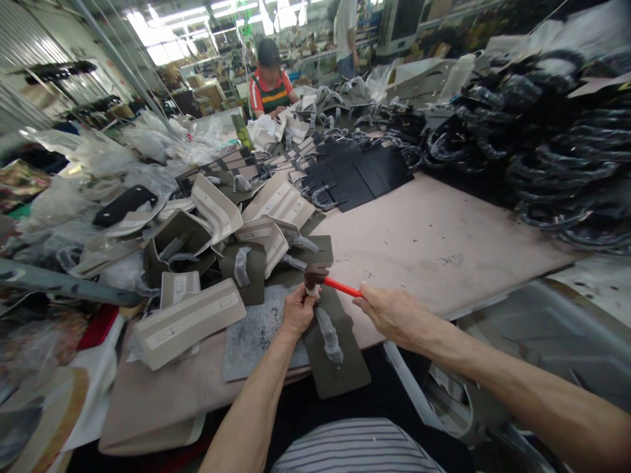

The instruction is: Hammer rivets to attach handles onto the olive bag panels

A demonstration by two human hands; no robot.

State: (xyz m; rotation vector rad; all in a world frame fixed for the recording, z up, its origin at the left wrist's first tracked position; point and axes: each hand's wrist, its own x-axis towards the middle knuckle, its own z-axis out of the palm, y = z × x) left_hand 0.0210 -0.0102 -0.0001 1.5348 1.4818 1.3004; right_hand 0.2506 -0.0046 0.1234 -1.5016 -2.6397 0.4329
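My right hand [394, 315] is closed round the red handle of a small hammer [325, 281], whose dark head hangs just above my left hand. My left hand [297, 311] is pinched on the top end of an olive-green flat bag panel [340, 355] that lies over a grey speckled slab [251, 335] at the table's near edge. A wrapped grey handle strip [329, 336] runs down the panel's middle. What the left fingers pinch under the hammer head is hidden.
Beige and olive bag panels [217, 217] pile up to the left, black panels [355, 174] farther back, black wrapped handles [557, 151] heaped at right. A person in a red-and-green shirt [269, 85] works at the far end. Bare pink tabletop [434, 243] lies right of my hands.
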